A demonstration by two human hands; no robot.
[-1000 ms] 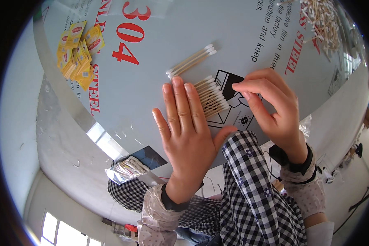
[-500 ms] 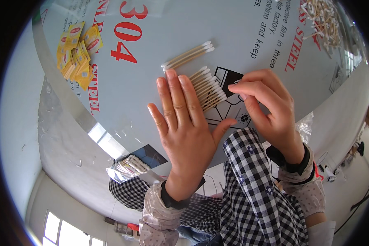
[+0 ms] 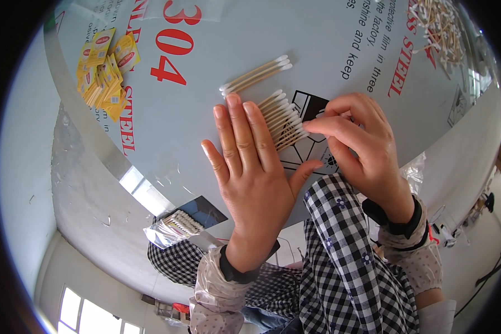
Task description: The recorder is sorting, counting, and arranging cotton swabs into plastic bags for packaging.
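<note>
Flat, left hand (image 3: 254, 167) beside cotton swabs (image 3: 282, 121), right hand (image 3: 362, 145) pinching

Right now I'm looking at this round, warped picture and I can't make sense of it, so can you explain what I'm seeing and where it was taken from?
The picture comes from a wide fisheye camera worn on a person's head, looking down at their own two bare hands; that lens bends the straight edges. The left hand lies flat, fingers together, beside a row of cotton swabs on a pale grey table covered with printed film. The right hand pinches its fingertips at the other end of that row; whether it holds a swab is hard to tell. A smaller bundle of swabs lies just beyond. Yellow sachets are piled at far left, loose swabs at far right, and a clear packet of swabs sits below the table edge.
</note>
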